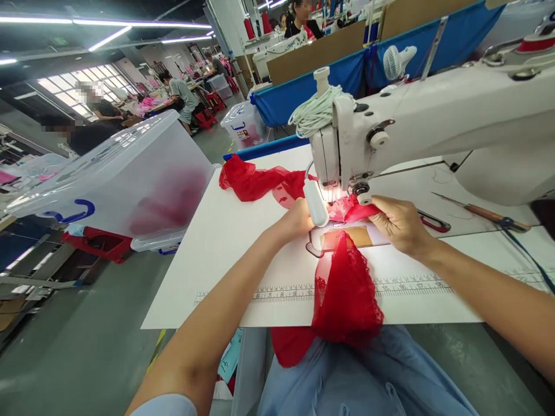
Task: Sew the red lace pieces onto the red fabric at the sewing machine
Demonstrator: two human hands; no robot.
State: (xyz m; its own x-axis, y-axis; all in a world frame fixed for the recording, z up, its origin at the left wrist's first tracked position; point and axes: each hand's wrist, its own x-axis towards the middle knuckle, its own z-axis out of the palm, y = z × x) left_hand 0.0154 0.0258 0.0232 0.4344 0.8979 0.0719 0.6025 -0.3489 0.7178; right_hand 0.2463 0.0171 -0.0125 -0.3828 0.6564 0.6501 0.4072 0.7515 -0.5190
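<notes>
Red lace fabric [347, 294] runs from under the needle area of a white sewing machine [416, 115] down over the table's front edge onto my lap. More of the red cloth lies bunched behind, to the left of the machine head. My right hand [399, 224] pinches the fabric's edge just right of the presser foot. On the left side, my left hand [299, 218] rests at the cloth, its fingers partly hidden behind a small white lamp [315, 203]. The lamp lights the stitching spot.
Right of the machine bed lie an awl [481, 212] with a wooden handle and red thread snips [433, 222]. A printed ruler [277, 293] crosses the white table. Clear plastic bins [173, 167] stand at the left. Several people sit at work farther back.
</notes>
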